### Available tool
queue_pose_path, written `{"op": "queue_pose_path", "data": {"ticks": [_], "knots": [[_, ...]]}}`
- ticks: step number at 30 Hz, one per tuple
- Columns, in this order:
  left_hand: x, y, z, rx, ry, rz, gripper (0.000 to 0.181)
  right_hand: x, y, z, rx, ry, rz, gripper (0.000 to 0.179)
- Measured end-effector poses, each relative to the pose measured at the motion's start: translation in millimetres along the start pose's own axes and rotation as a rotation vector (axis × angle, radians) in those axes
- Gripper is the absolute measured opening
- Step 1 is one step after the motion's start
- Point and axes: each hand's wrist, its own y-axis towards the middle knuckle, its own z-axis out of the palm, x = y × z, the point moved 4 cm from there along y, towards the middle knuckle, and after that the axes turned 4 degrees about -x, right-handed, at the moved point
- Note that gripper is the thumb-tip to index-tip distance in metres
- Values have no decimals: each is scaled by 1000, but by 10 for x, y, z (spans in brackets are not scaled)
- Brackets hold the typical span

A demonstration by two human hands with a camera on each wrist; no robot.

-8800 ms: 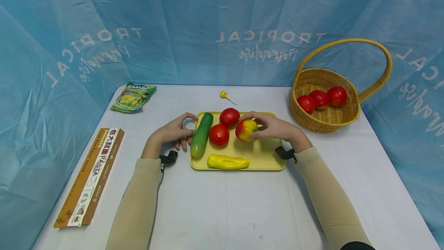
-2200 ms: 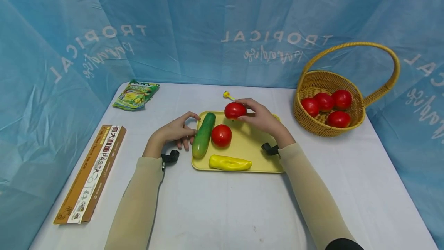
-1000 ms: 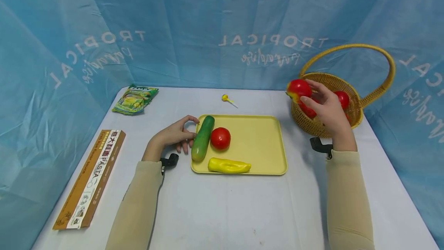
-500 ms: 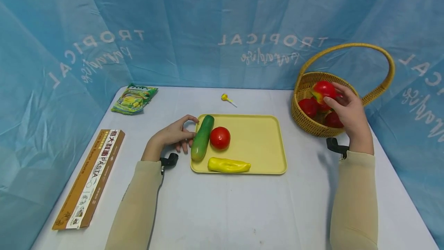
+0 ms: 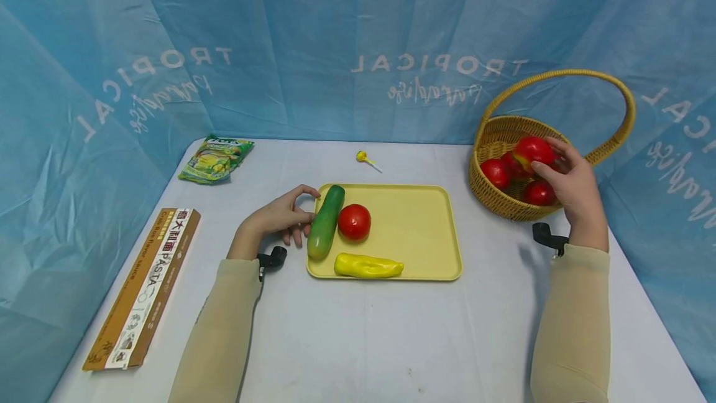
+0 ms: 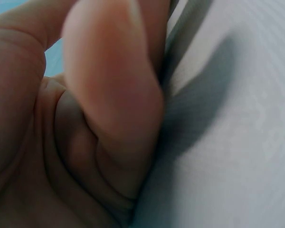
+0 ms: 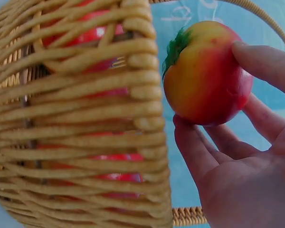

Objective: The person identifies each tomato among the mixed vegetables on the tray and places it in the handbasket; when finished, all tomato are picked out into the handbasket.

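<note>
Over the wicker basket (image 5: 503,201) on the right, my right hand (image 5: 578,191) grips a tomato (image 5: 531,153), red with a yellow end. A green leafy top shows on this tomato (image 7: 206,73) in the right wrist view, just above the basket's rim. Several red tomatoes lie inside the basket. My left hand (image 5: 279,213) rests at the left edge of the yellow tray (image 5: 414,222), fingers loosely bent, close beside a green cucumber (image 5: 326,222). Whether its fingertips touch the tray cannot be told. A red tomato (image 5: 354,222) and a yellow pepper (image 5: 368,266) also lie on the tray.
A pasta box (image 5: 142,291) lies at the table's left side. Behind it is a green snack packet (image 5: 216,160). A yellow lollipop (image 5: 363,157) lies beyond the tray. The basket's tall handle (image 5: 582,72) arches over its opening. A blue curtain (image 5: 313,30) closes off the back.
My right hand has lifted a tomato from the tray's back and carried it right, over the basket. Earlier another tomato went from the tray into the basket. The left hand has stayed put.
</note>
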Motion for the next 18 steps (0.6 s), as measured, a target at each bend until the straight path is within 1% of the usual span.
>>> {"op": "queue_pose_path", "data": {"ticks": [5,10,14,18], "knots": [[-1,-7,-2,-1,-1,-2,55,-16,15,-25,-25,2,-16,68],[13,-33,1,-1,-5,-4,55,40,-6,-6,-56,-19,-61,61],[13,-42,3,1,-7,3,55,135,-55,26,-78,-15,-117,55],[-14,-20,1,1,1,8,55,300,-143,56,-90,23,-175,52]]}}
